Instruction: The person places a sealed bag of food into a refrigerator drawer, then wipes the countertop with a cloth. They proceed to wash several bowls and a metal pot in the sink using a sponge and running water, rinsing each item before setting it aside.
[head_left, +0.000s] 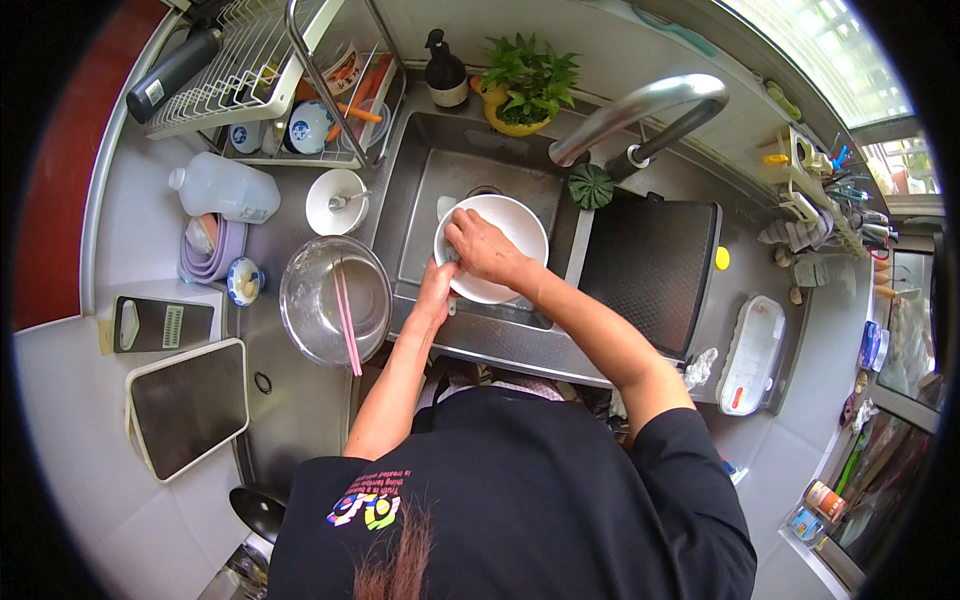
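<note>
A large white bowl (517, 236) is held tilted over the stainless steel sink (420, 187). My left hand (435, 289) grips the bowl's near left rim from below; a small pale handle end shows beside it. My right hand (480, 244) reaches inside the bowl at its left side, fingers bent down against something greyish that they mostly hide. What the right fingers hold, if anything, cannot be made out. Left of the sink stand a metal basin (315, 300) with pink chopsticks (346, 319) across it and a small white bowl (319, 202) with a spoon inside.
A curved faucet (637, 109) arches over the sink's back right. A dark board (649, 274) lies right of the basin area. Behind the sink stand a black pump bottle (445, 75) and a potted plant (525, 90). A dish rack (247, 67) rises at the back left.
</note>
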